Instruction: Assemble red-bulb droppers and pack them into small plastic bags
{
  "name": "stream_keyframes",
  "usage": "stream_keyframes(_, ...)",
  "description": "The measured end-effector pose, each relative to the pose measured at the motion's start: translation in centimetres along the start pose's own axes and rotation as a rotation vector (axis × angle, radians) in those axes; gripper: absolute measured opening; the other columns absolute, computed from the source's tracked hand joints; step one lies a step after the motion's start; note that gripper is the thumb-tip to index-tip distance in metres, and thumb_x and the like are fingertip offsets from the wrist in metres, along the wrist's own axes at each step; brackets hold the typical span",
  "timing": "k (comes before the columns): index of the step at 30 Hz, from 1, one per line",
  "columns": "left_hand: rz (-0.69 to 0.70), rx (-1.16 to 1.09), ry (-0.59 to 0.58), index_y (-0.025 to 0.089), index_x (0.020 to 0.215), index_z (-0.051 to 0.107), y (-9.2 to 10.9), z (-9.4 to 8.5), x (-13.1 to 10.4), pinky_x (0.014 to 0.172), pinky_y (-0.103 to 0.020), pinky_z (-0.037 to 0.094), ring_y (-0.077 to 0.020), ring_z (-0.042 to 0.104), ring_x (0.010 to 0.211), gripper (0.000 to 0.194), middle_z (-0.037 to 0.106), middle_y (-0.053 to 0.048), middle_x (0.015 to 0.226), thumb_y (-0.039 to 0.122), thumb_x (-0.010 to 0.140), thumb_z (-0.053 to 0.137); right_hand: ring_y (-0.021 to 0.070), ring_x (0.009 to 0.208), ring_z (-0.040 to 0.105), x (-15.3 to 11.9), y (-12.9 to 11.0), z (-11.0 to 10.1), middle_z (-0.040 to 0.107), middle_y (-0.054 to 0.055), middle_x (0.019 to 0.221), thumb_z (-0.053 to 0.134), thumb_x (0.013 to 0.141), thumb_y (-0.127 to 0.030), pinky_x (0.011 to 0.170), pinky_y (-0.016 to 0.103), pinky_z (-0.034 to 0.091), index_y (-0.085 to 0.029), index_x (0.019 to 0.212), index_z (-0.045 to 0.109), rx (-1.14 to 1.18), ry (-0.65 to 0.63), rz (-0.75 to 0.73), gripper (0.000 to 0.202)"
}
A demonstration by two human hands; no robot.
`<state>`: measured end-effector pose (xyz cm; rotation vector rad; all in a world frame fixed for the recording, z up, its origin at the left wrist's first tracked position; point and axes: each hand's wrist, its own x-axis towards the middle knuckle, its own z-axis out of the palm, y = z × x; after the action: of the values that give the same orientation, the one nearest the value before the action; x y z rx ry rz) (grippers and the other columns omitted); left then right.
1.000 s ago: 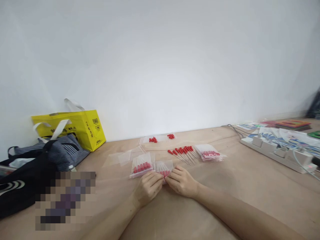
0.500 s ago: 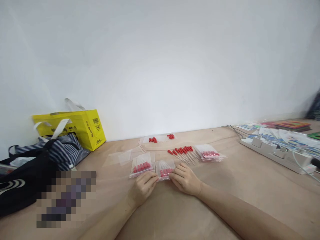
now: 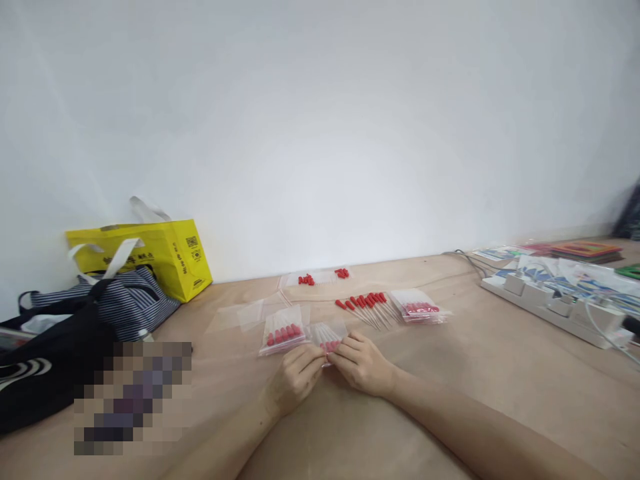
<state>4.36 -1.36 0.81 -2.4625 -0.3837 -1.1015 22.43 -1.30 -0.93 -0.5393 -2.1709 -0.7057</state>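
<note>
Both hands pinch the near edge of a small clear zip bag (image 3: 326, 332) holding several red-bulbed droppers. My left hand (image 3: 300, 375) grips its left side, and my right hand (image 3: 361, 363) its right, fingertips almost touching. The fingers hide part of the bag's near edge. Just left lies another filled zip bag (image 3: 284, 328), with red bulbs toward me. Beyond my right hand, loose droppers (image 3: 367, 305) with red bulbs are fanned out on the table. Beside them rests a stack of filled bags (image 3: 419, 303).
Flat clear bags (image 3: 250, 313) lie left of the filled ones. Loose red bulbs (image 3: 306, 280) sit near the wall. At left stand a yellow bag (image 3: 187, 260), a striped bag (image 3: 133, 307) and a black bag (image 3: 55, 373). A white power strip (image 3: 550, 310) with cables lies right.
My hands have come closer together along the bag's near edge, the right one sliding left and the left one slightly right. The other things lie as before.
</note>
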Motion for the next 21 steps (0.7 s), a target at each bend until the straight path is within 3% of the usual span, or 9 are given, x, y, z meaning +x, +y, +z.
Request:
stream_keyframes(4, 0.016, 0.019, -0.024, 0.014, 0.085, 0.058, -0.1, 0.1, -0.2, 0.063, -0.026, 0.051, -0.0145, 0.061, 0.067, 0.019, 0.064, -0.005, 0.074, 0.008, 0.084, 0.040, 0.0116, 0.056, 0.040, 0.3, -0.1, 0.0, 0.051, 0.002, 0.057, 0.032, 0.084, -0.010, 0.054, 0.026, 0.028, -0.013, 0.066, 0.055, 0.010, 0.021, -0.021, 0.029)
stream_keyframes(7, -0.091, 0.056, -0.064, 0.014, 0.096, 0.058, -0.2, 0.3, -0.5, 0.067, -0.028, 0.052, -0.0163, 0.062, 0.075, 0.024, 0.065, -0.008, 0.083, 0.010, 0.085, 0.036, 0.0117, 0.056, 0.040, 0.2, -0.1, -0.1, 0.052, 0.003, 0.058, 0.034, 0.082, -0.010, 0.054, 0.027, 0.028, -0.013, 0.069, 0.056, 0.011, 0.031, -0.017, 0.026)
stream_keyframes(13, -0.155, -0.078, -0.152, 0.017, 0.108, 0.055, -0.9, 0.5, -1.0, 0.075, -0.023, 0.052, -0.0132, 0.061, 0.090, 0.033, 0.063, -0.009, 0.102, 0.011, 0.087, 0.030, 0.0132, 0.068, 0.047, -0.7, 0.7, -1.7, 0.058, 0.002, 0.071, 0.046, 0.081, -0.018, 0.061, 0.027, 0.033, -0.018, 0.091, 0.058, 0.123, -0.064, 0.155, 0.016)
stream_keyframes(18, -0.169, -0.151, -0.228, 0.021, 0.115, 0.052, -3.2, 0.0, -0.3, 0.083, -0.026, 0.049, -0.0129, 0.058, 0.099, 0.041, 0.061, -0.006, 0.109, 0.005, 0.082, 0.032, 0.0134, 0.073, 0.049, -2.2, 2.3, -3.0, 0.057, 0.004, 0.078, 0.049, 0.080, -0.022, 0.065, 0.026, 0.037, -0.019, 0.088, 0.060, 0.226, -0.163, 0.281, 0.014)
stream_keyframes(21, -0.329, -0.134, -0.383, 0.021, 0.113, 0.053, -5.2, -0.1, 0.4, 0.089, -0.029, 0.044, -0.0143, 0.054, 0.104, 0.043, 0.057, -0.004, 0.116, 0.004, 0.077, 0.037, 0.0137, 0.073, 0.050, -2.7, 2.8, -3.0, 0.057, 0.004, 0.078, 0.049, 0.080, -0.023, 0.066, 0.026, 0.037, -0.019, 0.081, 0.060, 0.230, -0.206, 0.319, 0.012)
